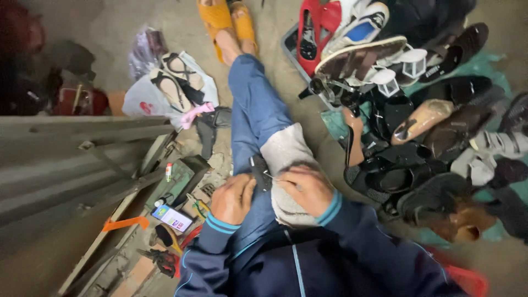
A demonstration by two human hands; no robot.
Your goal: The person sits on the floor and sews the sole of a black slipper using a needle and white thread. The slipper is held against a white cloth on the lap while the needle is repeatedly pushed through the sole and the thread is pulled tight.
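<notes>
- A small black shoe strap lies on a pale grey cloth over the person's knee, near the scene's centre.
- The left hand pinches the strap's near end; the right hand grips what looks like a needle and thread, too fine to confirm.
- Keeping the strap flat and taut should steady the stitching.
- A heap of shoes lies right; pliers and a phone lie left.

Two orange sandals far, two strappy sandals on a white bag left, one phone near.
</notes>
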